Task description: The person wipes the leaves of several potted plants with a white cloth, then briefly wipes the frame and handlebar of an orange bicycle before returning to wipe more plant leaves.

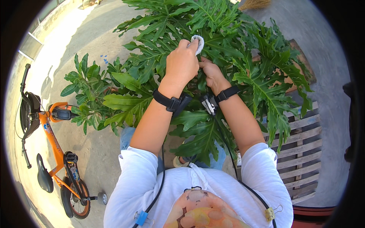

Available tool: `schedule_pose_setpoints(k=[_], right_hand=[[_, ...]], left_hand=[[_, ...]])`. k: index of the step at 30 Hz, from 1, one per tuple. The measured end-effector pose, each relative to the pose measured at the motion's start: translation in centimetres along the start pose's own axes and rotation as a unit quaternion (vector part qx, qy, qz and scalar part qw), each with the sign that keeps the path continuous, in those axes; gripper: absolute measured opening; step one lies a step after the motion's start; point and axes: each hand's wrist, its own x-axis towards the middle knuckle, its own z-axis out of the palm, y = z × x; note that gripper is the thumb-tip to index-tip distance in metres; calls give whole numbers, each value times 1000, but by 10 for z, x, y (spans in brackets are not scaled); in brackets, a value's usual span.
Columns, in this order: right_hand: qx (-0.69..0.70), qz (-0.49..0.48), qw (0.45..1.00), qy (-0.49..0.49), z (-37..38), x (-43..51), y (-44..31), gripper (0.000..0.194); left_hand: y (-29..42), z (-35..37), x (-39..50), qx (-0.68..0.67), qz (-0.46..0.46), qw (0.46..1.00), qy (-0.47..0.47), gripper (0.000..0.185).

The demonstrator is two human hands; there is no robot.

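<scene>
My left hand (182, 61) pinches a folded white cloth (200, 45) among the deeply lobed leaves of a large philodendron-like plant (211, 14). Just right of it and lower, my right hand (213, 73) is curled at a green leaf (201, 81), its fingertips close to my left hand. That leaf hangs partly hidden under both hands. Broad leaves surround them, and one leaf (209, 135) spreads below, between my forearms. Black strapped devices sit on both wrists, with dark cables running back towards my body.
At left, an orange child's bicycle (52, 139) stands on the concrete floor (99, 159), near a smaller leafy plant (94, 82). A slatted wooden pallet (299, 154) lies at right, below a brown board (303, 61). A straw broom (255, 4) shows at the top.
</scene>
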Motion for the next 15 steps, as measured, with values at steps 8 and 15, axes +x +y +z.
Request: schedule_pose_setpoints(k=[8,15], right_hand=[[89,89,991,-50,-18,1,10,23],[163,29,982,-87,-14,-12,2,17]], left_hand=[[-7,28,-8,137,-33,979,-146,33],[-3,16,-17,104,17,979,-175,23]])
